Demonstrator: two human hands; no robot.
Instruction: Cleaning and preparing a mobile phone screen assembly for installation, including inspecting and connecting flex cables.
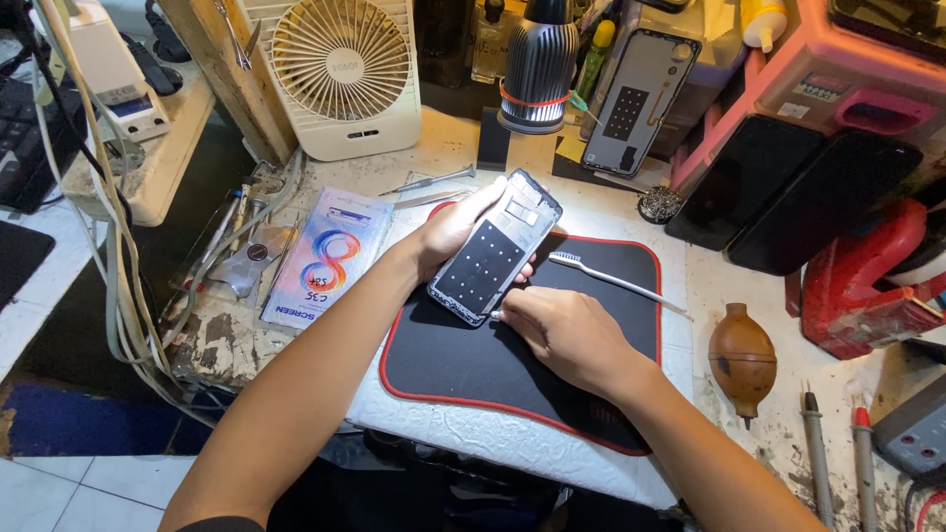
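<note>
My left hand grips a phone frame from its left side and tilts it above a black mat with a red border. The frame's open inside, dark with rows of small dots, faces the camera. My right hand rests on the mat at the frame's lower right corner, fingers curled there; whether they pinch a small tool I cannot tell. A white toothbrush lies on the mat just right of the frame.
A white fan and a dark ribbed lamp stand at the back. Another phone frame leans upright behind. A flat screen package lies left, a brown rubber blower right, screwdrivers beyond, and two dark phones lean at the right.
</note>
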